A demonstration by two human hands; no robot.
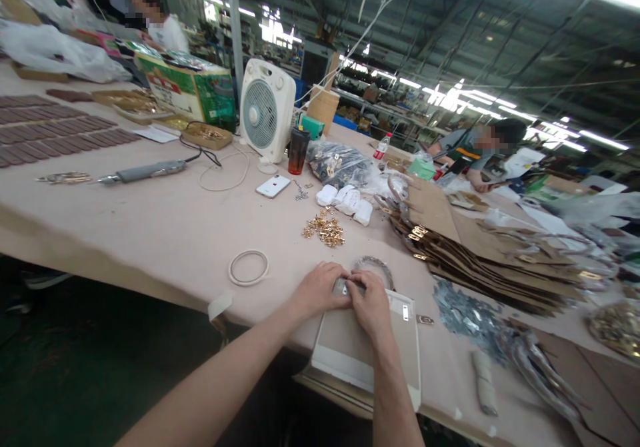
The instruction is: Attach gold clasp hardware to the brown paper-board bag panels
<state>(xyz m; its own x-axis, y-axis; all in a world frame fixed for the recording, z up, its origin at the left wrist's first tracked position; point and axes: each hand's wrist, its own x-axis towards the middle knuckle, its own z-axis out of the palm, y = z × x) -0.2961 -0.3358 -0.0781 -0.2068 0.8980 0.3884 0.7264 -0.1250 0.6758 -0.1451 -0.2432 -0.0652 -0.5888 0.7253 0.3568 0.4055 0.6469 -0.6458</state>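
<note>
A beige handbag (345, 347) with pale edging lies flat at the table's front edge, partly overhanging it. My left hand (323, 288) is closed with its fingers pinched at the bag's far edge, beside a small metal fitting (345, 290). Right against it, my right hand (369, 300) pinches the same edge, fingertips bent down. Whatever tiny part sits between the fingertips is hidden. Behind my hands curves a plastic-wrapped handle (381, 264). A second metal fitting (405, 312) shows on the bag's right side, and a metal-tipped tab (425, 320) sticks out there.
Gold hardware pieces (327, 228) lie beyond my hands, near white wrapped bundles (345, 198). A coiled cream strip (249, 268) is at left. Stacked brown bag panels (480, 254) and grey scraps (470, 317) fill the right. A fan (267, 110), phone (273, 186) and electric screwdriver (145, 172) stand farther back. Co-workers sit beyond.
</note>
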